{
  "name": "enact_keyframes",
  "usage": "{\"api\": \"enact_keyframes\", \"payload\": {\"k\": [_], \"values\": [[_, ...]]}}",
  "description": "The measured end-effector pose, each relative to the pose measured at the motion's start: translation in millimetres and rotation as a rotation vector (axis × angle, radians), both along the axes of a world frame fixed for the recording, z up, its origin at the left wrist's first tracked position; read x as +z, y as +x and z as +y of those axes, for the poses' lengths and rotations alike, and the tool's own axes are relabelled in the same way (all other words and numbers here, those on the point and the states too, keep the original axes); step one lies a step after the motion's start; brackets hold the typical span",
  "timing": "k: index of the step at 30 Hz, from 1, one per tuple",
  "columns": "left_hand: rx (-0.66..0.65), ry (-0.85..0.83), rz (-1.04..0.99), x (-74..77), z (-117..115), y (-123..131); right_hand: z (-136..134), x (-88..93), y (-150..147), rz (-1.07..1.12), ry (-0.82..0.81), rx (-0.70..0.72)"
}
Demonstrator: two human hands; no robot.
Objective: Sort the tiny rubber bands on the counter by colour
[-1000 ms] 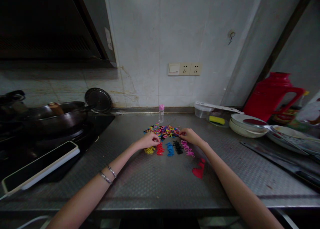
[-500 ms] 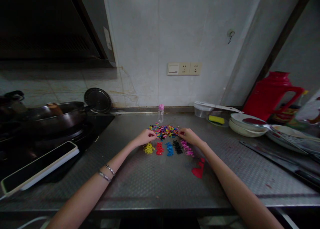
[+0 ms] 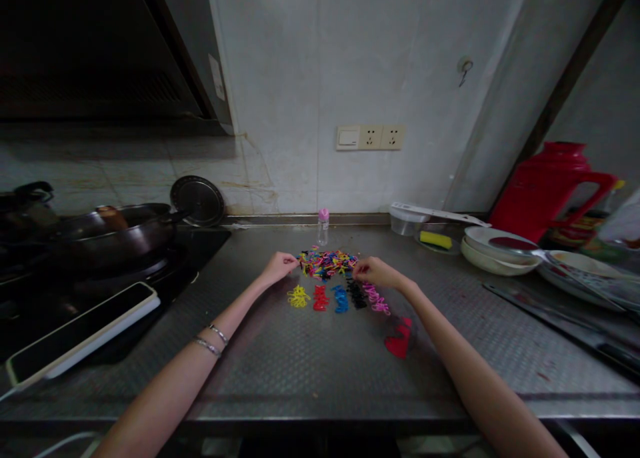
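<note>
Spanning the whole work area, the grey metal counter [image 3: 280, 371] has a fine raised grid, likely to catch small pieces if dragged, so lifting beats sliding. Next size down, mixed heap [image 3: 327, 263]: low, loose, tangled, many colours, mid-counter between the hands. Left hand [image 3: 281, 267] at its left edge, thumb and fingers drawn nearly together; right hand [image 3: 376, 271] at its right edge, fingers bunched close, just by the top of the black pile [image 3: 357, 295]. Can't tell from here whether either has hold of anything. For clean picking, I'd say pinch one piece by its edge, tug gently to shed tangled neighbours, and carry the right wrist high so it doesn't brush the near piles. Smaller: flat red piece [image 3: 399, 339], part rounded, part jagged, material unclear; clear bottle [image 3: 323, 231], pink cap, upright behind the heap. Rest of the near row: yellow pile [image 3: 299, 297], squiggly; red pile [image 3: 321, 299] and blue pile [image 3: 341, 299], compact; pink pile [image 3: 377, 299], strung out on a slant. Smallest, single bands [image 3: 385, 307]: thin, curly, rubbery-looking, probably springy, so a soft grip should do.
</note>
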State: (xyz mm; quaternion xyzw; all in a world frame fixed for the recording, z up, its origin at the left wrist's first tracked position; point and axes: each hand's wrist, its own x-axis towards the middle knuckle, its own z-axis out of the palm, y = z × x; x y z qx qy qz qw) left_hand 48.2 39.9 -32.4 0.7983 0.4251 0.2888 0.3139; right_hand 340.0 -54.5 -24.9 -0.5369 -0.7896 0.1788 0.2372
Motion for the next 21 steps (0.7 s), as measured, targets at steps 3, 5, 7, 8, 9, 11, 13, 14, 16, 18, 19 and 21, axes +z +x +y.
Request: {"api": "enact_keyframes", "payload": {"k": [3,5,7,8,9,11,13,14,16,18,19,21], "values": [[0.024,0.0,0.032,0.3,-1,0,-2,1.9,-5,-0.021,-0.03,0.005],[0.029,0.019,0.06,0.7,-3,0,-3,2.6,-6,-0.024,-0.043,-0.009],[0.031,0.053,0.086,0.8,-4,1,-3,3.1,-5,-0.022,-0.056,-0.017],[0.033,0.069,0.099,0.6,-4,1,-3,3.3,-5,-0.019,-0.061,-0.018],[0.035,0.081,0.112,0.4,-5,1,-3,3.5,-4,-0.014,-0.062,-0.02],[0.032,0.097,0.131,-0.5,-5,1,-3,3.7,-2,0.0,-0.049,-0.028],[0.017,0.111,0.143,-1.6,-5,2,-2,3.6,-1,0.01,-0.018,-0.047],[0.007,0.117,0.15,-2.1,-6,2,-1,3.3,0,0.012,-0.001,-0.057],[-0.015,0.128,0.182,-3.1,-7,3,-1,2.3,1,0.009,0.028,-0.063],[-0.026,0.152,0.226,-3.4,-9,5,0,0.9,2,0.002,0.045,-0.06],[-0.026,0.167,0.246,-3.2,-10,6,0,0.1,2,-0.001,0.051,-0.058],[-0.006,0.194,0.275,-2.2,-12,7,1,-1.3,1,-0.011,0.06,-0.058]]}}
